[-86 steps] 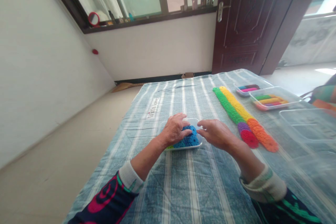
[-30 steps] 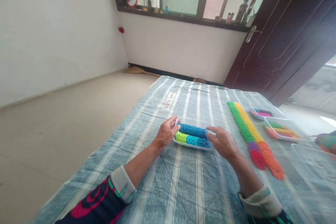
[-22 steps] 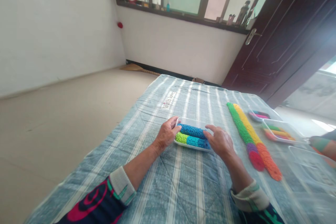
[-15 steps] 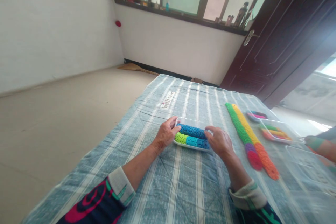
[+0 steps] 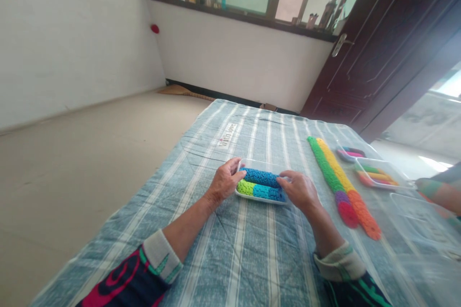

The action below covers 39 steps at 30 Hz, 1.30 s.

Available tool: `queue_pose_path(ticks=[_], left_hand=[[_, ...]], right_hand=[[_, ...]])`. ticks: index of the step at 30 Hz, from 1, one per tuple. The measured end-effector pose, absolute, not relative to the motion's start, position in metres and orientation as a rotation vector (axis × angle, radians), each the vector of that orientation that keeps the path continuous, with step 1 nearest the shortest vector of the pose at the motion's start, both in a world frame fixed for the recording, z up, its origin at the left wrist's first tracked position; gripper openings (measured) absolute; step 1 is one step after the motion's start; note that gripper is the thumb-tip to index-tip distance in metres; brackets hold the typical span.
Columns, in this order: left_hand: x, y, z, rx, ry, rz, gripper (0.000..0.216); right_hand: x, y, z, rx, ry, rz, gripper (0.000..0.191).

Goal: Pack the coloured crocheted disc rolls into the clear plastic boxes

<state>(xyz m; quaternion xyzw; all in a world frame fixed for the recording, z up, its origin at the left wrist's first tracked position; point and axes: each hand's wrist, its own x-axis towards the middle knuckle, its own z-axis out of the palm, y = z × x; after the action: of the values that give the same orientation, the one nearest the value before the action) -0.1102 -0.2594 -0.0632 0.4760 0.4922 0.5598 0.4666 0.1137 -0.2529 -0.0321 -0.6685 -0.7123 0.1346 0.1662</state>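
Observation:
A shallow clear plastic box (image 5: 262,201) lies on the striped cloth in front of me. Inside it, side by side, are two knobbly strips that look crocheted: a dark blue strip (image 5: 262,177) at the back and a lime-green and blue strip (image 5: 264,192) at the front. My left hand (image 5: 224,182) grips the box's left end, its thumb over the rim by the dark blue strip. At the other end, my right hand (image 5: 299,188) has thumb and fingers closed on the right tip of the dark blue strip; its fingertips are partly hidden.
To the right lie a green, purple and red strip (image 5: 328,172) and a yellow and orange strip (image 5: 344,177). Beyond them stand a clear box (image 5: 403,172) with colourful strips and a smaller box (image 5: 370,149). Another person's arm (image 5: 437,193) reaches in beside clear plastic pieces (image 5: 414,220).
The whole view has shifted slightly. My right fingers have closed in on the tip of the dark blue strip; my left hand keeps its hold on the box.

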Motion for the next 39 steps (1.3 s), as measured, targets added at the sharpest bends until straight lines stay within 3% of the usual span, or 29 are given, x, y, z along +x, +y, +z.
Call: queue_pose_path(ticks=[39], left_hand=[[-0.113, -0.259, -0.058, 1.154, 1.223, 1.363, 0.053]], right_hand=[[0.114, -0.25, -0.031, -1.851, -1.888, 0.467, 0.029]])
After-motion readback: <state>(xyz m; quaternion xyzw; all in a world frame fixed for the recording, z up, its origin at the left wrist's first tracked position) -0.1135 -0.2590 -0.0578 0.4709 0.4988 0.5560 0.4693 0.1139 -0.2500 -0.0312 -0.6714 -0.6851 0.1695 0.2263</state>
